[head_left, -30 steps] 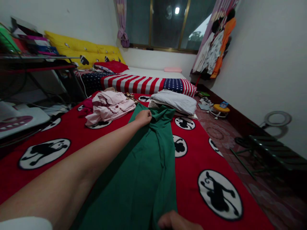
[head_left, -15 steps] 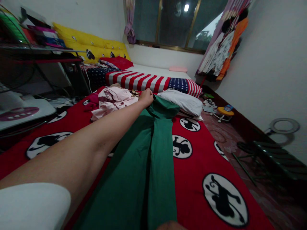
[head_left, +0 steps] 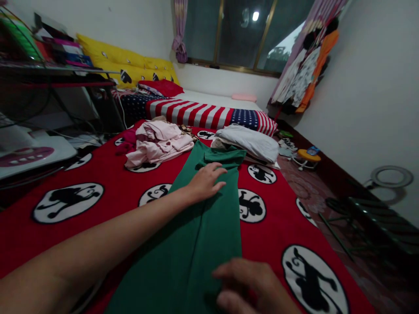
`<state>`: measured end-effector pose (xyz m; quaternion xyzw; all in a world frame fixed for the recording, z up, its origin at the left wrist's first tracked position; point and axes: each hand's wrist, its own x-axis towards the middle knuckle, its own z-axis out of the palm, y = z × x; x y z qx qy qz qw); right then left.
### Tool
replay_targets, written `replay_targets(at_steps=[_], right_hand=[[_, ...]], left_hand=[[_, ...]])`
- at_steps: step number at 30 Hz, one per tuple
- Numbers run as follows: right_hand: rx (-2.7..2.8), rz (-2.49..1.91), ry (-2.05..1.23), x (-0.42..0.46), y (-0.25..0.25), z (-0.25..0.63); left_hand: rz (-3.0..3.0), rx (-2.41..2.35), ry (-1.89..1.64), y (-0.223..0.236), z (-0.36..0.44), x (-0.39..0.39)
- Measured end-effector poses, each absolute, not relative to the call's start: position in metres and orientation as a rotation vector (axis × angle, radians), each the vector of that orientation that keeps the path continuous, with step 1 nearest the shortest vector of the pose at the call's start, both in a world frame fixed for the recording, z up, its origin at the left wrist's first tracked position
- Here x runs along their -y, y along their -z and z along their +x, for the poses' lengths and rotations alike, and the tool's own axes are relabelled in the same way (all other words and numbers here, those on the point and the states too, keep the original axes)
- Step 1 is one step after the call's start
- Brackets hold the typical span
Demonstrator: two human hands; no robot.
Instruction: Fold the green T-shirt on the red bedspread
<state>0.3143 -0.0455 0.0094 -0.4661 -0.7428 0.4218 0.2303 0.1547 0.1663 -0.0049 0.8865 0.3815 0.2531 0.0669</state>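
Observation:
A long green garment (head_left: pixel 196 244) lies stretched out lengthwise over a red blanket (head_left: pixel 265 270) with black monkey figures in white ovals. Its far end is bunched into a loose fold. My left hand (head_left: pixel 206 181) is over the upper part of the cloth, fingers spread and nothing held; whether it touches the fabric I cannot tell. Low in the view, my right hand (head_left: pixel 252 285) hovers by the garment's near right edge, slightly blurred, with thumb and fingers apart.
Crumpled pink clothing (head_left: pixel 160 139) lies beyond, to the left, and folded white cloth (head_left: pixel 250 141) to the right. Behind is a bed with a striped cover (head_left: pixel 196 114). A cluttered desk (head_left: pixel 59 72) stands left; a yellow stool (head_left: pixel 308 155) and dark rack (head_left: pixel 382 218) stand right.
My left hand has let go of the garment's far end and drawn back toward me over the cloth. That end now lies down on the blanket. My right hand has risen further into view.

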Motion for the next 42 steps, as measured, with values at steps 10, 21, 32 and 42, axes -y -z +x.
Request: replay_targets(at_steps=[10,21,32,42], right_hand=[[1.462,-1.552,-0.688,-0.158,-0.011,0.375],[1.750,-2.000,0.155,-0.270,-0.025,0.384],[2.089,-1.947,0.075,-0.276,-0.029,0.306],[1.932,-1.625,-0.241,-0.321,0.006,0.301]], left_hand=[[2.633,-1.370,-0.555,0.044,0.148,-0.156],[2.781,-1.219,-0.595,0.049,0.150,-0.154],[2.722,-1.228,-0.601,0.043,0.152,-0.150],[2.548,-1.343,-0.633,0.049,0.157,-0.150]])
